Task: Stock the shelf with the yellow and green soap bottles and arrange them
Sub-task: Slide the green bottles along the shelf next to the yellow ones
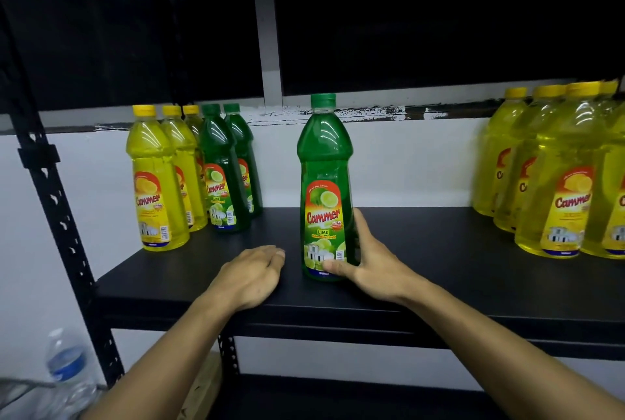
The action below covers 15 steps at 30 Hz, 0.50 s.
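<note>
Right hand (368, 260) grips upright green lime bottle (324, 162), green cap, red-topped label; left hand (252, 272) flat on shelf (439, 250)

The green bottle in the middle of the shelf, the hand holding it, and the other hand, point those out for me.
Green bottle (323, 162), head view: on its green upper body above the label.
Right hand (373, 270), head view: on the back of the hand gripping the bottle's base.
Left hand (252, 272), head view: on the back of the hand resting on the shelf.

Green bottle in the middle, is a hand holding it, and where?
Yes. The right hand holds the green bottle low down, near its base. The left hand holds nothing.
</note>
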Tool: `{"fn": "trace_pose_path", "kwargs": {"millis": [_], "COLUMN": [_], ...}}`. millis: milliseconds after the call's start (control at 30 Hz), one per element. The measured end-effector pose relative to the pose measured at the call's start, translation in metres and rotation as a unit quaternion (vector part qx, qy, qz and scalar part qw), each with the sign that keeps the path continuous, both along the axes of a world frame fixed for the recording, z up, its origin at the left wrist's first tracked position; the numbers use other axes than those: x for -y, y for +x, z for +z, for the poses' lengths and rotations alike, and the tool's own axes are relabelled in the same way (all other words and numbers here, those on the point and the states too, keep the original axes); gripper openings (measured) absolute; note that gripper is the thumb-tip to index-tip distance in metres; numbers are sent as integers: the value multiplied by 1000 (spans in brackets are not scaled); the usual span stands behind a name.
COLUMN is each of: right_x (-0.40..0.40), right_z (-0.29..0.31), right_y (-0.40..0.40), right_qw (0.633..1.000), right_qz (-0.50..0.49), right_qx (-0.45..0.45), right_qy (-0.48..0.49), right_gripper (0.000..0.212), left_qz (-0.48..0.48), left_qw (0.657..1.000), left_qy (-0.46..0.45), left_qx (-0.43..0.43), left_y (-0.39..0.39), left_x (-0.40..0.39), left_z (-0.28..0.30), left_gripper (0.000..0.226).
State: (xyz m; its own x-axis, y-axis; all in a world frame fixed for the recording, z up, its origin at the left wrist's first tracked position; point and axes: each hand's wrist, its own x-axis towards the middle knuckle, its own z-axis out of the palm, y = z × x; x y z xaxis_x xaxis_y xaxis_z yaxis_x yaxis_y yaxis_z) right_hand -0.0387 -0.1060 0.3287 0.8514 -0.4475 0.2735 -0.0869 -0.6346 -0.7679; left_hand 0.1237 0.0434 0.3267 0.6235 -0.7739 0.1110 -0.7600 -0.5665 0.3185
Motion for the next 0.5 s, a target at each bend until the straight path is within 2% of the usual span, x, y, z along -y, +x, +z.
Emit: {"fn": "trace_pose_path", "kwargs": {"millis": [100, 167, 200, 267, 367, 433, 500], "right_x": [0, 2, 5, 15, 34, 44, 50], "right_z": [1, 0, 1, 3, 6, 6, 0], "right_y": [-1, -4, -6, -12, -16, -15, -14], "right_qw": [1000, 999, 998, 996, 993, 986, 953], "right_qz": [7, 8, 9, 7, -65, -146, -208], "right_qx": [-11, -36, -44, -36, -14, -81, -188], "right_qy": [16, 38, 53, 84, 100, 10, -117], "right_gripper": [98, 114, 116, 108, 85, 66, 59], "left_qz": [0, 9, 15, 27, 23, 10, 24], "left_qw": [1000, 1000, 999, 995, 976, 962, 954], "left_qy": [-7, -15, -22, -58, -156, -196, -207], "left_qx": [-3, -19, -32, -74, -152, -189, -214], "left_y": [-7, -9, -9, -8, -20, -41, -63], "left_x": [-2, -4, -4, -6, -4, 5, 22], "left_z": [4, 5, 6, 8, 14, 17, 15], "left_gripper": [47, 53, 58, 66, 78, 104, 127]}}
